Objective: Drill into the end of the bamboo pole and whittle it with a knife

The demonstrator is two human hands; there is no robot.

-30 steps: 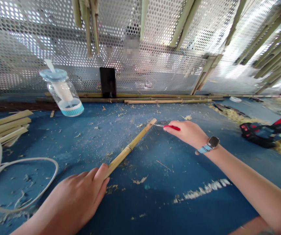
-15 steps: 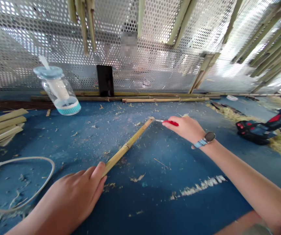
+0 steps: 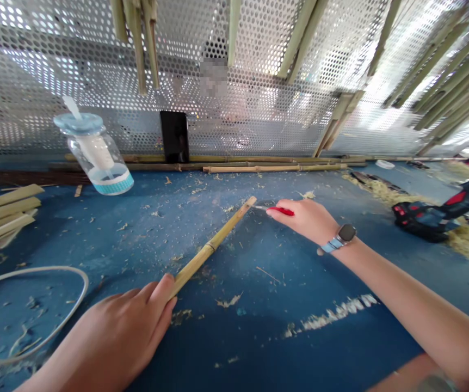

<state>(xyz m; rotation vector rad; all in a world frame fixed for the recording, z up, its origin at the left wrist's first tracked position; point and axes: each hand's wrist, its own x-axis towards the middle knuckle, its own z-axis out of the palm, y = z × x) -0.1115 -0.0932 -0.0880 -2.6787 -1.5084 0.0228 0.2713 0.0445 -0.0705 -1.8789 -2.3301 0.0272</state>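
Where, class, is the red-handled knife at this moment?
In the head view, the red-handled knife is gripped in the right hand, right of centre, its blade at the tip of the bamboo stick held by the left hand.

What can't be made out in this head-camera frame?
Head view:
Red-handled tool: tip too small and blurred where it meets the bamboo stick; right hand hides part of its handle.
Black-and-red machine: cut off by the right edge.
Patch on the perforated metal screen: pixelated.

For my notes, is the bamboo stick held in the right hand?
No, the left hand grips the lower end of the bamboo stick, while the right hand holds a red-handled knife near its upper tip.
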